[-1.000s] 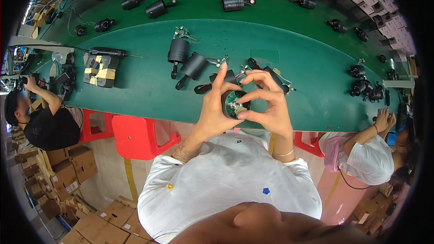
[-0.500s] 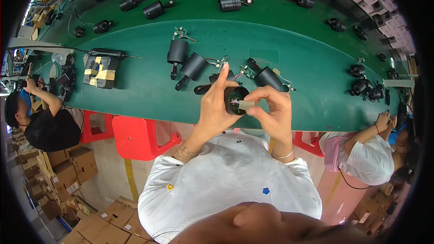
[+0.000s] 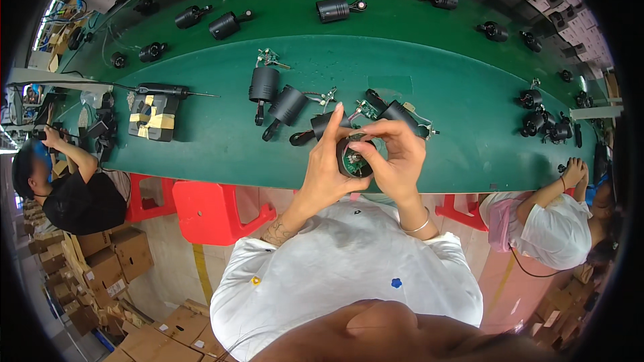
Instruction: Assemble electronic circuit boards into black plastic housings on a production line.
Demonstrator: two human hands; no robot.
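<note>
Spanning the view, a green workbench has cardboard boxes, contents unseen, below its near left edge. Above the near edge's middle, the left hand grips a black cylindrical housing containing a green circuit board; the right hand curls its fingers over the opening, their grip unclear.

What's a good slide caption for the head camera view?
Left hand holding a black cylindrical housing, right hand at its open end, over a green workbench.
</note>
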